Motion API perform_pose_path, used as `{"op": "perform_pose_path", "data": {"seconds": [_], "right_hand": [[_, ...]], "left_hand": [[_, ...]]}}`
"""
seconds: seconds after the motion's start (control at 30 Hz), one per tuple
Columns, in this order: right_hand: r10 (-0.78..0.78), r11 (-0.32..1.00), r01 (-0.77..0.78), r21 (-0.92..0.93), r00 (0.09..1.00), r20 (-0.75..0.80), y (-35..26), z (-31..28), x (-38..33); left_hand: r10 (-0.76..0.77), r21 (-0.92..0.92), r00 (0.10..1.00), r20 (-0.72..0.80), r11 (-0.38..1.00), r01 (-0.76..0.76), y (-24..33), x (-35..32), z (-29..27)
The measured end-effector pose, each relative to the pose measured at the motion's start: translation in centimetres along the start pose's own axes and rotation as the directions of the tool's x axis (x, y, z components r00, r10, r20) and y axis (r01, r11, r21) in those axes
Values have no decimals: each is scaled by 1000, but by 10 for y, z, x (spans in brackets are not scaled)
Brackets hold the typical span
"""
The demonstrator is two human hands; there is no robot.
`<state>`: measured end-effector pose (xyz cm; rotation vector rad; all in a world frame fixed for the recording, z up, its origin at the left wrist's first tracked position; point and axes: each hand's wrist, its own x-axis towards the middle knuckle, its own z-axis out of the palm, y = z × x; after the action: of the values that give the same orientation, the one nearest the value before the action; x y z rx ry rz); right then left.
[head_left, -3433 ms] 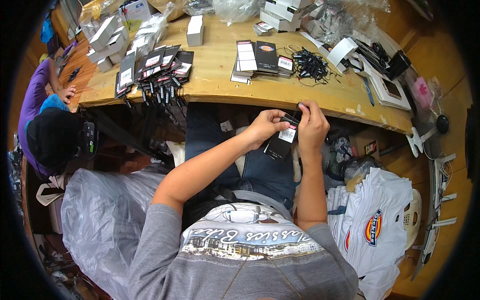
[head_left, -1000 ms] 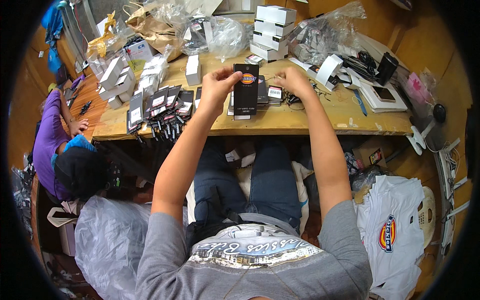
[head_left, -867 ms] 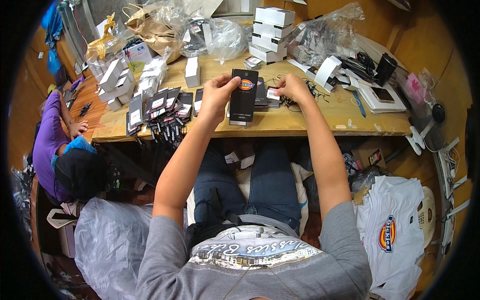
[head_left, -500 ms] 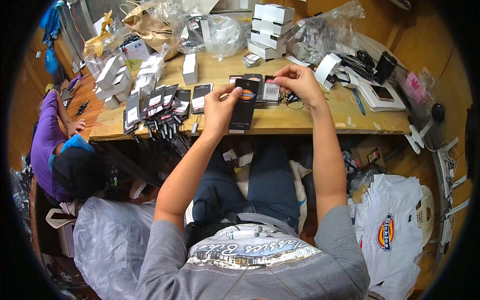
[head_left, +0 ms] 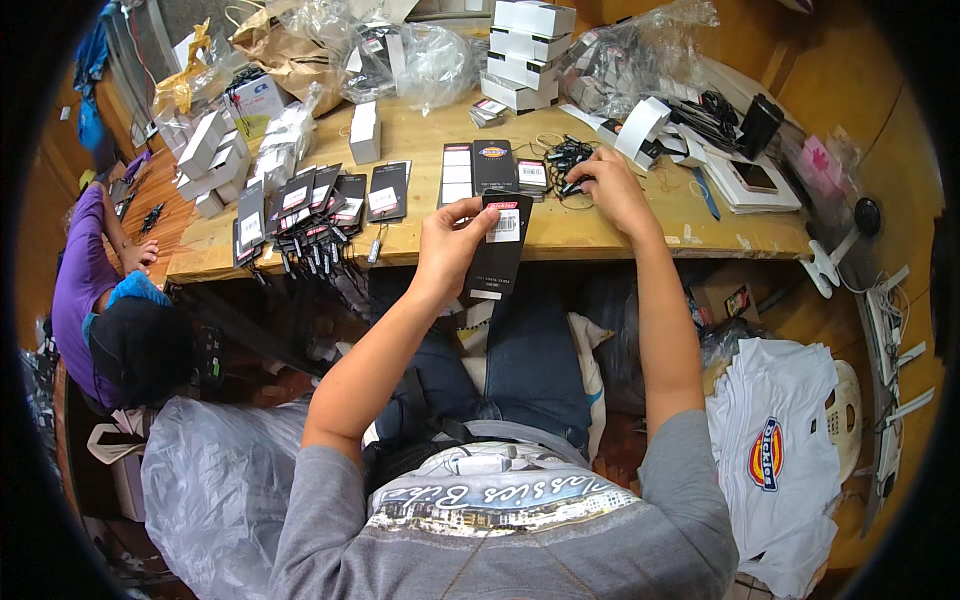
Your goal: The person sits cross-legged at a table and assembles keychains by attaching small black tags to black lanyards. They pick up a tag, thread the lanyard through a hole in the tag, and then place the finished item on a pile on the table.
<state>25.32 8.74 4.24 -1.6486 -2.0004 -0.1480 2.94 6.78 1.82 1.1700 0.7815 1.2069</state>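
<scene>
My left hand (head_left: 447,243) pinches a long black hang tag (head_left: 492,262) at its upper left, just off the table's front edge. A smaller barcode tag (head_left: 506,222) with a red band lies over its top. My right hand (head_left: 617,197) is closed at a tangle of black tag strings (head_left: 567,157), its fingertips on a string. Between the hands are stacked black hang tags (head_left: 492,165), white-faced tags (head_left: 456,178) and a small stack of barcode tags (head_left: 532,175). Left of my left hand lie strung tags (head_left: 318,195) in a heap, their cords hanging over the edge.
White boxes stand upright (head_left: 365,133), stacked at the back (head_left: 527,45) and piled at left (head_left: 215,160). A phone (head_left: 753,177) rests on white boxes at right, by a blue strip (head_left: 705,195). A person in purple (head_left: 88,290) sits at left. White shirts (head_left: 775,450) lie lower right.
My right hand has brought the barcode tag onto the hang tag, let it go, and moved to the strings. My left hand has lowered slightly with the tags.
</scene>
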Motion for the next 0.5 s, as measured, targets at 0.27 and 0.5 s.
{"op": "perform_pose_path", "data": {"seconds": [0.27,0.5], "right_hand": [[-101,991,98,89,995,19,15,11,20],[138,793,-120,597,990,16,38,1,49]], "left_hand": [[-43,14,998,47,999,43,0,-4,3],[-68,-48,995,79,996,72,-3,-6,2]]}}
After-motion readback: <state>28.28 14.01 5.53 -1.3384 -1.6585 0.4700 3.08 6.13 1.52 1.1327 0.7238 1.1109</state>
